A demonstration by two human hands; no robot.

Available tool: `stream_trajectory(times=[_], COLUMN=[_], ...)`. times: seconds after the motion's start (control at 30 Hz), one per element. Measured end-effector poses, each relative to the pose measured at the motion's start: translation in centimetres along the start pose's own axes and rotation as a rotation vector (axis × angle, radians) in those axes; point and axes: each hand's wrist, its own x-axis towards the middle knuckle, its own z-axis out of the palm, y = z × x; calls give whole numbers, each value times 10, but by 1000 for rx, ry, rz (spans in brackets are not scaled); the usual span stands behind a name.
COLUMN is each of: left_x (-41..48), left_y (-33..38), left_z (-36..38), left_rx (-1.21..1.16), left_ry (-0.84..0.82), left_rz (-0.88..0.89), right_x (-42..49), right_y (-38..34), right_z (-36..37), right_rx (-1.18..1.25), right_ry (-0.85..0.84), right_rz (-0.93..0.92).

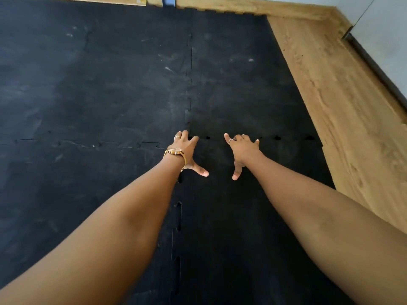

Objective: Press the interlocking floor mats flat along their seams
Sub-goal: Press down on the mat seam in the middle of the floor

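Observation:
Black interlocking floor mats (110, 95) cover most of the floor. A toothed seam (189, 84) runs away from me down the middle, and a cross seam (277, 137) runs left to right with small gaps showing. My left hand (187, 150), with a gold watch and a ring, lies flat with fingers spread where the two seams meet. My right hand (241, 150), also ringed, lies flat with fingers spread on the cross seam just to the right. Neither hand holds anything.
Light wooden floor (343, 106) borders the mats on the right and along the far edge. A wall (385, 36) with a dark strip at its base stands at the right. A blue upright object (168, 1) sits at the far edge.

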Motion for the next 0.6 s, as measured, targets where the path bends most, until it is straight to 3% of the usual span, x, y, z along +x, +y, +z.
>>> stream_trajectory(times=[0.3,0.47,0.53,0.6], left_x=[-5,-3,-12,-27], left_y=[-4,-8,-7,-4], left_z=[33,49,54,66], left_rx=[-208,-293,-323,-377], left_ry=[9,154,264,371], left_rz=[115,221,151,-78], right_x=[-15,-17,-17,-17], right_y=[4,5,3,2], right_z=[16,24,26,27], right_rx=[19,74,88,101], right_ry=[11,24,23,21], right_rz=[30,57,67,87])
